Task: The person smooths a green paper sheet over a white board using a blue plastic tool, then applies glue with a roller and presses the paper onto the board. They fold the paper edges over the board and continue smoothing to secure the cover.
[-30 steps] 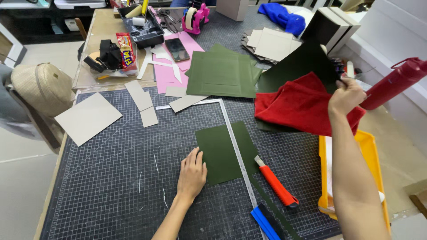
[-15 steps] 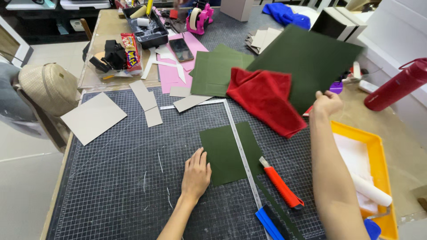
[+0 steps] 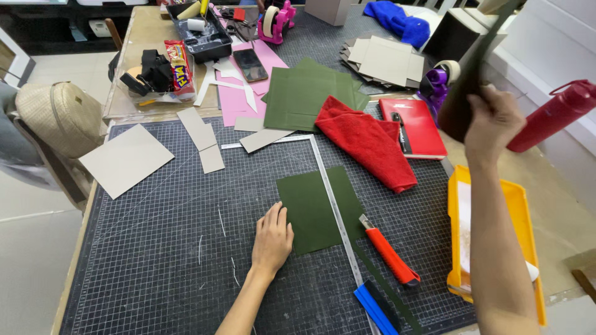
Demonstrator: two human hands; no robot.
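Note:
My left hand (image 3: 271,239) rests flat on the dark cutting mat (image 3: 155,260), its fingertips at the left edge of a small dark green sheet (image 3: 310,208). A metal ruler (image 3: 332,198) lies across that sheet. To the right of the ruler lies a red utility knife (image 3: 390,255), beside a thin green strip (image 3: 388,288). Raised at the upper right, my right hand (image 3: 493,118) grips a large dark green sheet (image 3: 465,80) held up on edge. A red cloth (image 3: 366,139) lies on the mat below it.
A yellow tray (image 3: 520,211) stands at the right, a red bottle (image 3: 552,115) beyond it. A red notebook (image 3: 416,127), a green sheet stack (image 3: 310,93), cardboard pieces (image 3: 127,158), pink paper (image 3: 239,93), a phone (image 3: 251,65), tape dispensers and a beige cap (image 3: 59,118) surround the mat.
My right hand has lifted the large green sheet off the table and up to the right, uncovering the red notebook. The red cloth now lies flatter. My left hand stays put.

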